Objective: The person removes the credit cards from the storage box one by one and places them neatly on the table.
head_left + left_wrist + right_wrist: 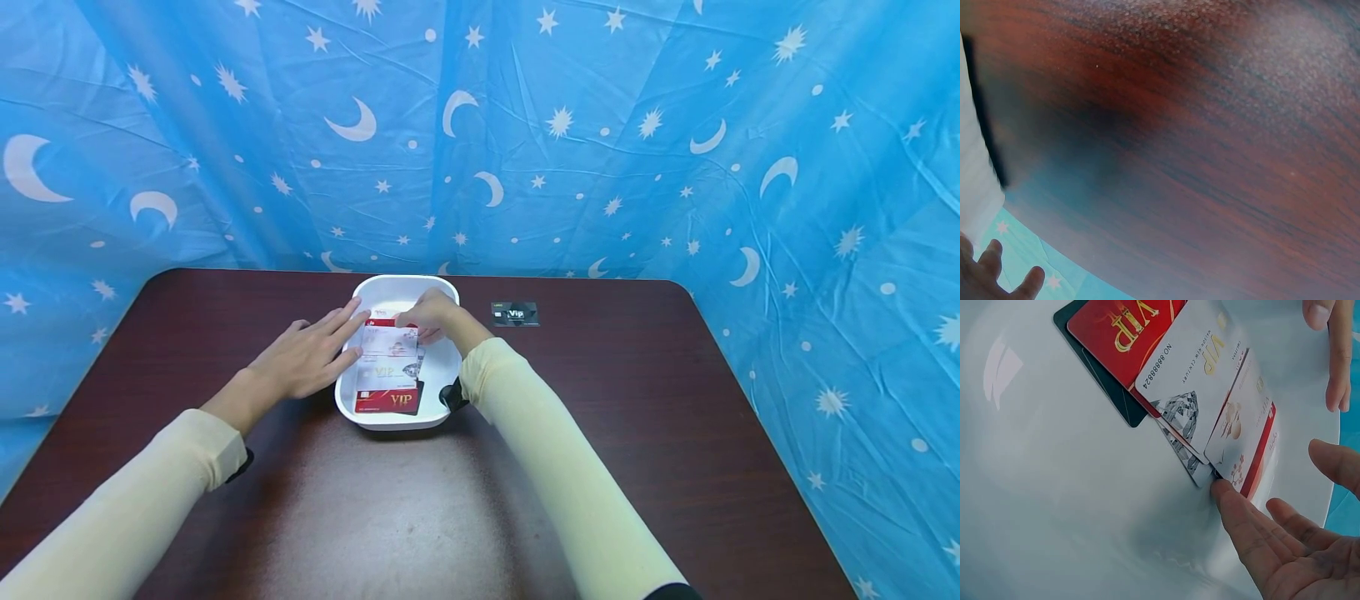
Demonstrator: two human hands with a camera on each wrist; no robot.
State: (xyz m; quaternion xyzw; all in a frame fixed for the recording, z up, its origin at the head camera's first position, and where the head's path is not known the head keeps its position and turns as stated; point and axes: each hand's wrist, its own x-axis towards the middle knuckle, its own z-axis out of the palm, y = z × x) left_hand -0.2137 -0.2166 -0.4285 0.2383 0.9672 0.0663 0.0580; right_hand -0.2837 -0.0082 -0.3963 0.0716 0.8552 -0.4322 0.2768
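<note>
Several overlapping VIP cards lie in a white tray [405,425]. Nearest the front is a red card [375,403] with gold letters, over a dark green card [1110,400]. Behind it come a white card [1179,369] with a diamond picture and a white card [1247,412] with a red stripe. My right hand [435,312] reaches into the tray, a fingertip at the edge of the red-striped card and the thumb held apart. My left hand [311,354] spreads its fingers over the tray's left rim; its fingertips [1318,317] show in the right wrist view.
A black Vip card [515,314] lies on the dark wooden table [645,400], right of the tray. A blue curtain [495,142] with white moons and stars hangs behind the table and along its right side.
</note>
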